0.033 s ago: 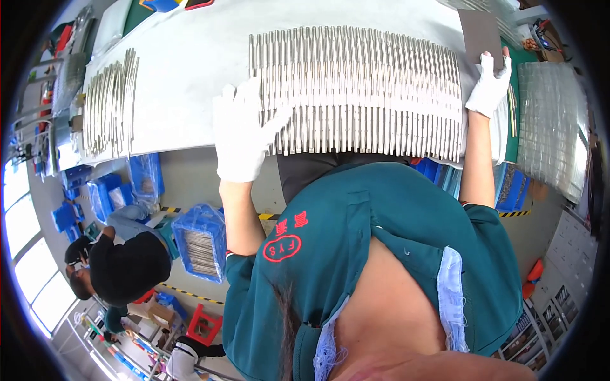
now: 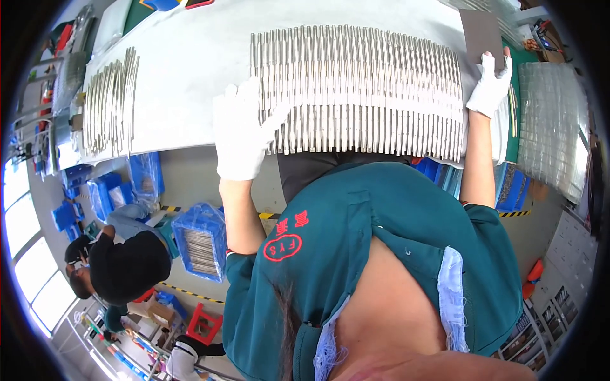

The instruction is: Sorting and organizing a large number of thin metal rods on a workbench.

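A long row of slim metal rods [image 2: 356, 82] lies side by side on the white-covered table [image 2: 184, 76]. At the row's left end rests my left hand [image 2: 241, 136], in a white glove, its fingers stretched out and the thumb spread over the nearest rods. Past the right end, my right hand [image 2: 488, 92] wears a white glove with bare fingertips. Its fingers and thumb hold the near edge of a flat grey-brown sheet [image 2: 481, 33].
A smaller bunch of thin rods [image 2: 111, 105] lies at the table's left end. Stacked clear plastic trays [image 2: 553, 120] stand at the right. On the floor, a blue lined crate [image 2: 200, 244] holds rods. A person in black [image 2: 130, 267] is at the lower left.
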Demonstrator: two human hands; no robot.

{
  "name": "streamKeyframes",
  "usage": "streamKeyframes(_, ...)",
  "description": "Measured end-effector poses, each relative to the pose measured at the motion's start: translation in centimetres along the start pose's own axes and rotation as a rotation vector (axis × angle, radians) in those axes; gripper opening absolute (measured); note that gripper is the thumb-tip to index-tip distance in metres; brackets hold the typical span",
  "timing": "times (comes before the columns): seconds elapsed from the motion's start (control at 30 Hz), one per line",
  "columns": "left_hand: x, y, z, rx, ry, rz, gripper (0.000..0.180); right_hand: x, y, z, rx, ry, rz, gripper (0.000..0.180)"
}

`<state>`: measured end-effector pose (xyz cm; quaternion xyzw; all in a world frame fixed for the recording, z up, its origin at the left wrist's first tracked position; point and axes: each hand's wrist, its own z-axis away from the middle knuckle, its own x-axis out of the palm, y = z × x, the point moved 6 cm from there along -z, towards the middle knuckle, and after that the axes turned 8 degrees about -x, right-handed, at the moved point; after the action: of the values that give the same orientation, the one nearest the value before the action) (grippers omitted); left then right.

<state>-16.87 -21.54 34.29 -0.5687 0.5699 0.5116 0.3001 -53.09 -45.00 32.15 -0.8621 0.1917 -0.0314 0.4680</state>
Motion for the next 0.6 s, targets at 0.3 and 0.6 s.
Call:
streamKeyframes(0.3,0.5,-2.6,-2.3,0.29,0.15,-0.099,0.041,-0.1,0.8,-0.2,-0.027,-0.011,0.062,0.058)
streamKeyframes(0.6,4.1,2.1,-9.6,0.365,-0.028,0.049,0.04,-0.2,0.4,-0.1,-0.017,-0.04,0.098,0.054)
